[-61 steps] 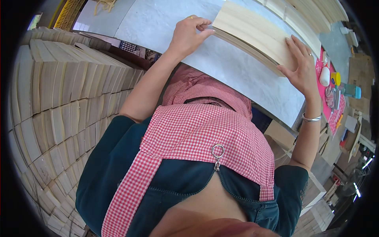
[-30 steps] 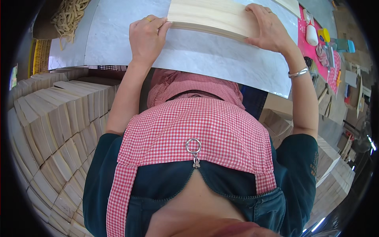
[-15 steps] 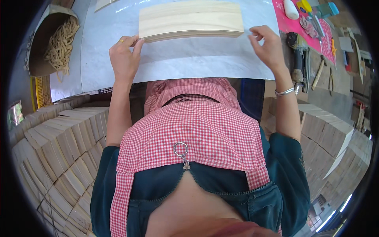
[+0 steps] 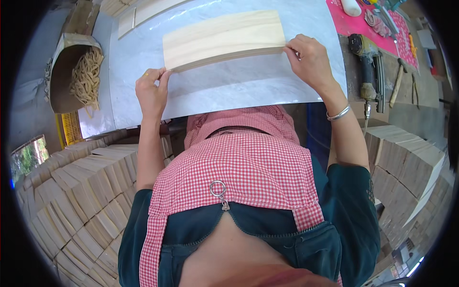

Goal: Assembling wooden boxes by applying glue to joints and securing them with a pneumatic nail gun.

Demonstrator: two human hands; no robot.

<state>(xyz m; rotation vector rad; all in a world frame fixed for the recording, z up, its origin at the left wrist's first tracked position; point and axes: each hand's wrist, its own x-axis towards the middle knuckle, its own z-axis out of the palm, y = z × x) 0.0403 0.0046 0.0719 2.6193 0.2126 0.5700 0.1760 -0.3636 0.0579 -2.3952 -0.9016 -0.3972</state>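
Note:
A stack of thin, pale wooden boards [image 4: 224, 38] lies on the white marbled tabletop [image 4: 215, 93], its layered near edge facing me. At the near left corner my left hand [image 4: 151, 93] pinches the stack between thumb and fingers. My right hand [image 4: 311, 61] has its thumb and bent fingers closed on the near right corner. The boards rest slightly tilted across the table, the right end farther from me.
An open container [image 4: 60, 95] with tan rubber bands [image 4: 87, 79] sits at left. More pale boards [image 4: 158, 10] lie at the far left. On the right are a nail gun [image 4: 366, 71], a hammer [image 4: 398, 82] and a pink cloth [image 4: 340, 21]. Stacked wooden pieces [image 4: 81, 201] flank me.
My right hand, apart from the boards before, has come in to grip their right corner. My left hand stays at the left corner. The whole view has shifted and turned a little.

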